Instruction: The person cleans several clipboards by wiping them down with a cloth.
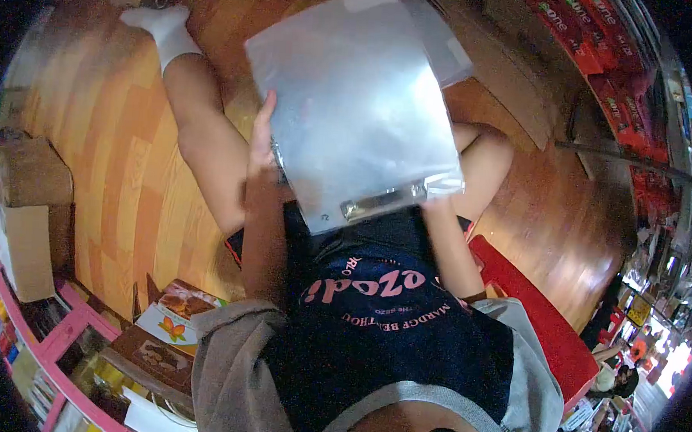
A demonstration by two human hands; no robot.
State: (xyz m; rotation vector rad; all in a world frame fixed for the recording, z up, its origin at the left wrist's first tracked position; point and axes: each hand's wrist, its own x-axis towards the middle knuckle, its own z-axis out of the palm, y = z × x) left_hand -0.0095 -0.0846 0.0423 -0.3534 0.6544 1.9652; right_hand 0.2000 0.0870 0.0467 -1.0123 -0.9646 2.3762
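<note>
A silvery flat clipboard (352, 99) in clear plastic wrap is held up over my lap, with its metal clip (382, 202) at the end nearest me. My left hand (263, 145) grips its left edge, thumb along the side and the other fingers hidden beneath. At the lower right corner my right hand (443, 204) is closed on the wrapped board, blurred and partly covered by the plastic. Behind the board's upper right edge another clear-wrapped flat piece (445, 45) shows.
My legs are spread on the wooden floor (117, 180). Cardboard (512, 107) lies ahead right, beside red packs (598, 41). A red stool-like block (540, 320) sits right of me. Cardboard boxes (30, 199) and a pink shelf (66, 334) stand left.
</note>
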